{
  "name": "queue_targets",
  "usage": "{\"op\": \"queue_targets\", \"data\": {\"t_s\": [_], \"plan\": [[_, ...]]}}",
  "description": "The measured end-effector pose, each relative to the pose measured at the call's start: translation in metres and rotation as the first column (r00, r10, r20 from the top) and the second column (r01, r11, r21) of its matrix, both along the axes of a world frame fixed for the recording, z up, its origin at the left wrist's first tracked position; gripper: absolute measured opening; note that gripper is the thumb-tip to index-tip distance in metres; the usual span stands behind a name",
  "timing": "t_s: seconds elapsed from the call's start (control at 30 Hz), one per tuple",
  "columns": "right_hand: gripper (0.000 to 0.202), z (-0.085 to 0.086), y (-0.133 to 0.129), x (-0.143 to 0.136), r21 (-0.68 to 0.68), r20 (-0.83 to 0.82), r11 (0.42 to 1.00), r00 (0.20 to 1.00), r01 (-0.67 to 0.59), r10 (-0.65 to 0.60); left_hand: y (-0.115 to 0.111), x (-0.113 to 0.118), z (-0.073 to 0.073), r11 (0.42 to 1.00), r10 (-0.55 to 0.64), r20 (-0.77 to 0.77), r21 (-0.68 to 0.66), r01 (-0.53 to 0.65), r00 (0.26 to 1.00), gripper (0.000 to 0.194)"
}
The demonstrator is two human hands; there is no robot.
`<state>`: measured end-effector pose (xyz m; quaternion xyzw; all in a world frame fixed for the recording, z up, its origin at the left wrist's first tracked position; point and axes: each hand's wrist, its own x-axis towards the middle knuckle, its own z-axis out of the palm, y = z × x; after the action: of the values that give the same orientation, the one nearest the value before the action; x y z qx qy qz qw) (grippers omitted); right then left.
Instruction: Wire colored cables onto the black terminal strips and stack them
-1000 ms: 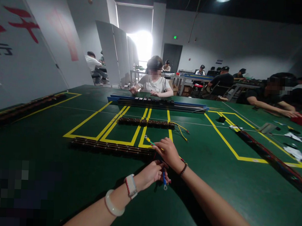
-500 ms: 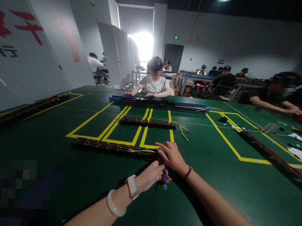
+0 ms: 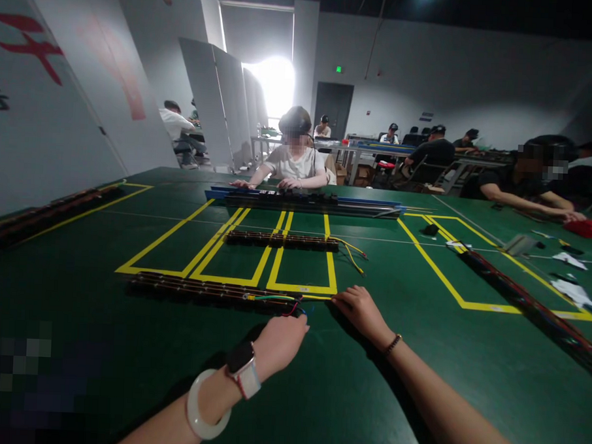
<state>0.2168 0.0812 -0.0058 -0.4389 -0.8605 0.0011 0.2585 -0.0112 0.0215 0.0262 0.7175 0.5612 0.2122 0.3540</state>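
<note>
Black strip [image 3: 195, 291], wired right end near hands [image 3: 281, 340] [image 3: 364, 315], rest leftward

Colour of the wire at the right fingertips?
The wire at the right hand is yellow; head view.

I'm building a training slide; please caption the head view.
Over a green table, the right hand holds a yellow wire at the end of a dark strip, the left hand close by.
</note>
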Motion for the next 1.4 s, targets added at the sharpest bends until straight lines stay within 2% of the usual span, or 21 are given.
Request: {"op": "queue_targets", "data": {"t_s": [0.1,0.23,0.33,0.43,0.5,0.63,0.73,0.83,0.9,1.0,1.1,1.2,1.3,1.4], "plan": [[0.034,0.001,-0.001,0.0,0.0,0.016,1.0,1.0,0.008,-0.008,-0.002,-0.002,-0.006,0.997,-0.051,-0.05,0.058,0.054,0.997,0.016],[0.034,0.0,-0.001,0.001,0.0,0.031,1.0,0.999,0.009,-0.009,-0.001,-0.003,-0.018,0.991,-0.079,0.043,0.115,0.074,0.996,0.014],[0.034,-0.001,-0.001,0.001,0.01,0.043,1.0,0.999,0.003,-0.004,-0.001,-0.001,-0.02,0.987,-0.08,0.059,0.146,0.07,0.995,0.019],[0.033,-0.001,-0.001,0.0,0.005,0.041,1.0,0.999,-0.003,0.002,-0.002,0.002,-0.01,0.979,-0.059,-0.047,0.191,0.067,0.997,0.019],[0.031,-0.001,-0.001,0.0,-0.004,0.033,1.0,0.999,-0.006,0.006,-0.002,0.003,0.001,0.974,0.002,-0.123,0.225,0.026,0.992,0.02],[0.029,-0.001,-0.001,0.001,-0.009,0.021,1.0,1.0,-0.008,0.008,-0.001,0.001,0.021,0.962,0.162,-0.234,0.252,-0.101,0.959,0.034],[0.03,-0.002,-0.001,0.001,0.003,0.021,1.0,1.0,-0.006,0.006,0.001,-0.003,0.024,0.957,0.238,-0.275,0.231,-0.177,0.932,0.033],[0.028,-0.002,-0.001,0.001,0.0,0.018,1.0,1.0,-0.007,0.007,0.003,-0.006,0.025,0.964,0.237,-0.31,0.195,-0.182,0.921,0.033],[0.027,-0.001,-0.001,0.001,-0.008,0.013,1.0,1.0,-0.011,0.012,0.004,-0.007,0.026,0.967,0.207,-0.337,0.211,-0.14,0.918,0.034],[0.025,-0.001,-0.001,0.001,-0.011,-0.006,1.0,1.0,-0.012,0.012,0.003,-0.004,0.029,0.945,0.119,-0.347,0.326,0.001,0.93,0.04],[0.024,-0.003,-0.001,0.0,-0.012,-0.008,1.0,1.0,-0.011,0.011,0.001,0.003,0.026,0.884,-0.039,-0.339,0.427,0.19,0.94,0.047],[0.023,-0.005,0.0,0.001,-0.023,0.007,1.0,1.0,-0.011,0.011,-0.003,0.008,0.016,0.846,-0.201,-0.332,0.415,0.334,0.922,0.048],[0.021,-0.001,0.0,0.0,-0.009,-0.045,1.0,0.999,0.015,-0.015,-0.006,0.011,0.005,0.84,-0.311,-0.274,0.368,0.398,0.91,0.046],[0.022,0.019,-0.014,-0.01,0.052,-0.237,0.997,0.97,0.062,-0.048,-0.007,0.014,0.001,0.875,-0.355,-0.11,0.31,0.371,0.928,0.044]]}}
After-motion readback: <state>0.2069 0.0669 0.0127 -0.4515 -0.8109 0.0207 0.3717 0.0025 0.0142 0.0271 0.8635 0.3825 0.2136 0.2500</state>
